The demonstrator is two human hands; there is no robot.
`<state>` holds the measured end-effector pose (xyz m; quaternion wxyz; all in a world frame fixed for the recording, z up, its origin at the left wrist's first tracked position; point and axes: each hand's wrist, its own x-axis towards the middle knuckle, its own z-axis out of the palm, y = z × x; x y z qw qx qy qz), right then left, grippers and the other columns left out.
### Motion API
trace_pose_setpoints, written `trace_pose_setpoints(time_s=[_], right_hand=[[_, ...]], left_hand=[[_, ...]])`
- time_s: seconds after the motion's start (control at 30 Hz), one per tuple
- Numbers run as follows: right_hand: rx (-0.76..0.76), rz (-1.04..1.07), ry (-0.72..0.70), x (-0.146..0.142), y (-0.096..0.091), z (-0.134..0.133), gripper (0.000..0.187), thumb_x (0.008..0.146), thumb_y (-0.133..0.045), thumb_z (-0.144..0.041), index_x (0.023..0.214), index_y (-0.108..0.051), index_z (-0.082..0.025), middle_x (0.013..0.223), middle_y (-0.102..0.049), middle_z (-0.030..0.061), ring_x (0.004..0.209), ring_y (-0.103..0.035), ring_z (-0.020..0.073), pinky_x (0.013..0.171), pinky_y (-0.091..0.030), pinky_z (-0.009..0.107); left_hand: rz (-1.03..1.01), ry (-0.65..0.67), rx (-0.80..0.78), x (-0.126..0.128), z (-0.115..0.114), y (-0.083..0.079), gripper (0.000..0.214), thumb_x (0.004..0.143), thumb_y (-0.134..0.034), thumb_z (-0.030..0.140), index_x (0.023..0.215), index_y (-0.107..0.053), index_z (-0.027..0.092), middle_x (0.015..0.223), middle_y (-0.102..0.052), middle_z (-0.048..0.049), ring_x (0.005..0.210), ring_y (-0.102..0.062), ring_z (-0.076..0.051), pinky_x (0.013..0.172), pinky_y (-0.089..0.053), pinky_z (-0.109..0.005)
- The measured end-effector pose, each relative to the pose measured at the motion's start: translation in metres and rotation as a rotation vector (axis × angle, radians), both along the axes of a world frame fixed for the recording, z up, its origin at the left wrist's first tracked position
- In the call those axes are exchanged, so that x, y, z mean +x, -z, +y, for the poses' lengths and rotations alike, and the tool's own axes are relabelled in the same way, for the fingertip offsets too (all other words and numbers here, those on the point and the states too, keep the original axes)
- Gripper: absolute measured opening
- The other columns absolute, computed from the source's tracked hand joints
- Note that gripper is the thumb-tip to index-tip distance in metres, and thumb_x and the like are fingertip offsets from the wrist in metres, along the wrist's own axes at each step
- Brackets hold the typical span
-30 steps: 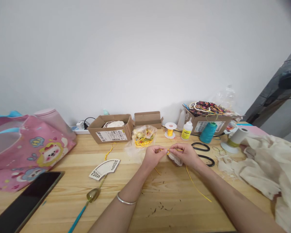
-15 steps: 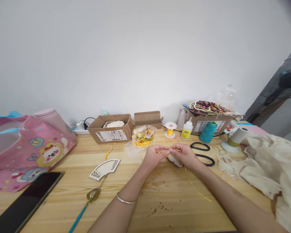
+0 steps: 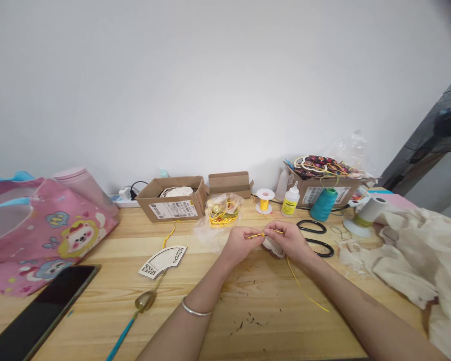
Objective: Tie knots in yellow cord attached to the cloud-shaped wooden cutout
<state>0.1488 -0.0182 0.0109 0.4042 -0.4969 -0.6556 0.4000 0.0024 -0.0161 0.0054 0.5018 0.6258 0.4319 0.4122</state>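
Between my two hands runs a yellow cord (image 3: 305, 290), with a small knot-like spot where the fingertips come close. My left hand (image 3: 241, 244) pinches it from the left, thumb against forefinger. On the other side my right hand (image 3: 286, 239) pinches it too, and a loose end trails from below that hand across the table. Just under the right fingers lies a pale scalloped wooden piece (image 3: 273, 247), partly hidden by the hand. Black-handled scissors (image 3: 315, 246) rest beside my right wrist, their blades covered from sight.
Left of my arms lie a fan-shaped wooden ornament (image 3: 163, 261) with a gold bell (image 3: 145, 301), and a phone (image 3: 41, 313). Behind stand a cardboard box (image 3: 173, 210), a yellow cord spool (image 3: 264, 204), a glue bottle (image 3: 290, 200) and a teal thread cone (image 3: 323, 204). Cream cloth (image 3: 409, 255) lies right.
My hands have drawn slightly apart, showing more of the yellow cord and its knot-like spot between the fingertips. The things on the table have stayed in place.
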Motion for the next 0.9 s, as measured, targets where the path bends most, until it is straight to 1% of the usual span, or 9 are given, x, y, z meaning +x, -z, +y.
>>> trace_pose_setpoints(time_s=[0.13,0.23,0.43,0.57,0.67,0.77,0.9], right_hand=[[0.041,-0.028,0.015,0.002,0.0003,0.0014,0.024,0.066,-0.05,-0.037,0.066,-0.057,-0.014,0.058,-0.055,0.0002,0.049,-0.048,0.0093,0.043,-0.038,0.019],[0.042,-0.037,0.011,0.0032,-0.0024,0.0018,0.024,0.066,-0.05,-0.037,0.064,-0.057,-0.014,0.057,-0.055,-0.0002,0.05,-0.049,0.0096,0.044,-0.038,0.019],[0.04,-0.037,0.013,0.0029,-0.007,0.0007,0.024,0.066,-0.05,-0.037,0.064,-0.056,-0.014,0.056,-0.055,-0.0003,0.049,-0.048,0.0098,0.044,-0.038,0.02],[0.086,-0.067,0.036,0.0042,-0.0056,0.0018,0.023,0.066,-0.05,-0.036,0.064,-0.057,-0.014,0.057,-0.055,0.0002,0.05,-0.048,0.0103,0.045,-0.038,0.02],[0.069,-0.078,0.025,0.0054,-0.0033,0.0034,0.023,0.067,-0.049,-0.036,0.065,-0.056,-0.014,0.057,-0.054,0.0,0.049,-0.048,0.0096,0.044,-0.037,0.02],[0.06,-0.102,-0.005,0.0061,0.0,0.0053,0.023,0.069,-0.048,-0.036,0.067,-0.056,-0.014,0.056,-0.054,-0.0002,0.048,-0.047,0.0092,0.041,-0.036,0.018],[0.138,-0.149,-0.031,0.0063,0.0023,0.0066,0.022,0.07,-0.047,-0.033,0.067,-0.057,-0.014,0.06,-0.057,0.0007,0.053,-0.049,0.01,0.046,-0.039,0.019]], left_hand=[[0.019,-0.001,0.016,-0.0002,-0.0005,0.0007,0.022,0.06,-0.058,0.03,0.071,-0.066,0.013,0.069,-0.066,-0.0047,0.06,-0.057,-0.015,0.053,-0.042,-0.022],[0.007,-0.016,0.024,0.0,-0.001,0.0013,0.023,0.06,-0.058,0.031,0.072,-0.065,0.012,0.068,-0.066,-0.0046,0.06,-0.057,-0.014,0.053,-0.042,-0.022],[0.002,0.01,0.1,-0.0019,-0.0013,-0.0004,0.023,0.066,-0.053,0.031,0.071,-0.066,0.013,0.071,-0.066,-0.0044,0.065,-0.057,-0.015,0.06,-0.043,-0.023],[0.031,0.012,0.118,-0.0025,-0.0019,-0.0025,0.023,0.066,-0.052,0.031,0.069,-0.067,0.014,0.068,-0.066,-0.0029,0.062,-0.056,-0.015,0.057,-0.042,-0.023],[0.046,0.007,0.125,-0.0028,-0.0021,-0.002,0.023,0.066,-0.052,0.031,0.069,-0.067,0.014,0.065,-0.066,-0.0017,0.059,-0.055,-0.014,0.055,-0.041,-0.022],[0.066,-0.015,0.127,-0.0039,-0.0012,0.0008,0.023,0.066,-0.052,0.03,0.067,-0.067,0.014,0.061,-0.065,-0.0009,0.056,-0.054,-0.013,0.052,-0.04,-0.021],[0.081,-0.069,0.155,-0.0045,0.0007,0.0032,0.023,0.066,-0.052,0.03,0.067,-0.066,0.012,0.063,-0.065,-0.0022,0.058,-0.055,-0.014,0.053,-0.04,-0.021]])
